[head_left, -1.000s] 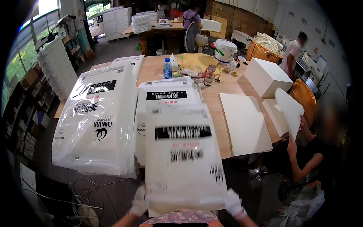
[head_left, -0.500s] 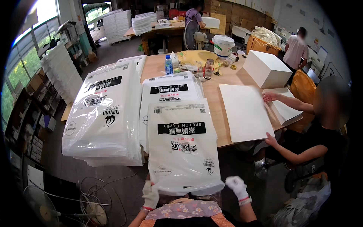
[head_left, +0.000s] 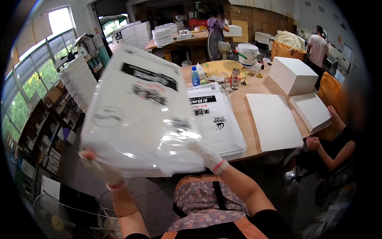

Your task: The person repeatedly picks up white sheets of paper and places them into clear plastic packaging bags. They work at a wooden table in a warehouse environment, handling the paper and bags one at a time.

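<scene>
A clear plastic pack of white sketch paper (head_left: 135,115) with black print is tilted over the left stack, hiding most of it. My left hand (head_left: 99,167), in a white glove, grips the pack's near left corner, blurred by motion. On its near right side is my right hand (head_left: 203,155), also gloved and blurred, its fingers closed at the plastic edge. Beside it, to the right, a stack of similar packs (head_left: 219,131) lies on the wooden table (head_left: 250,85).
Loose white sheets (head_left: 274,121), a smaller paper block (head_left: 310,111) and a tall white block (head_left: 294,75) occupy the table's right, by a seated co-worker (head_left: 338,139). Farther back are a blue bottle (head_left: 195,76), a glass jar (head_left: 235,79), scissors (head_left: 244,83) and a white bucket (head_left: 247,54).
The pack has moved from in front of me to the upper left, over the left stack. My right hand has come onto it. The co-worker's hands have left the loose sheets.
</scene>
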`<state>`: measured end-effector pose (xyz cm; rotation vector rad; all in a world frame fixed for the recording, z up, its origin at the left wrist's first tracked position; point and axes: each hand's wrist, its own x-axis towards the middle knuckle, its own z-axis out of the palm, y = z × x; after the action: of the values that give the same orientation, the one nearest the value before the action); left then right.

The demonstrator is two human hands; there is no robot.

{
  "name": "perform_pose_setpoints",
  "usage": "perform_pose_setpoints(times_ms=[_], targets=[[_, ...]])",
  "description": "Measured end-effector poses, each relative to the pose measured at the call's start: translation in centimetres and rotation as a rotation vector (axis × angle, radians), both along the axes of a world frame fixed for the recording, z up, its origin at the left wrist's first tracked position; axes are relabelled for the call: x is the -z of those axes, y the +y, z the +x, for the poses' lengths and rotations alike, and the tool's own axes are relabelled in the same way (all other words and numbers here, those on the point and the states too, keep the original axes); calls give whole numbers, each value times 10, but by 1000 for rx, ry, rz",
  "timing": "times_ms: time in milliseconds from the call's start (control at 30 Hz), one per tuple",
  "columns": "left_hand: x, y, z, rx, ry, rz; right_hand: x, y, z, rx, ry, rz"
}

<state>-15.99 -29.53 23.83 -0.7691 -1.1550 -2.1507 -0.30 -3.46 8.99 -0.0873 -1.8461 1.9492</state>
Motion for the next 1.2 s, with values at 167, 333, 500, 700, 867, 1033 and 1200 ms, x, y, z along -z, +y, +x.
perform_pose_setpoints(times_ms=[167, 333, 500, 700, 867, 1033, 1200], targets=[[30, -107, -189, -100, -416, -100, -45, -73, -90, -503, -308, -305], [158, -142, -216, -72, -738, 72, 4, -82, -99, -278, -191, -117], [379, -203, -139, -14, -1009, -155, 107, 20, 11, -64, -292, 82], [518, -155, 18, 165, -1447, -24, 150, 227, 211, 694, -1177, 1228], [449, -70, 44, 487, -1358, -792, 155, 280, 244, 656, -985, 965], [325, 89, 78, 641, -173, -1362, 164, 307, 258, 679, -850, 800], [278, 255, 136, 1124, 35, -1202, 143, 307, 254, 904, -977, 812]])
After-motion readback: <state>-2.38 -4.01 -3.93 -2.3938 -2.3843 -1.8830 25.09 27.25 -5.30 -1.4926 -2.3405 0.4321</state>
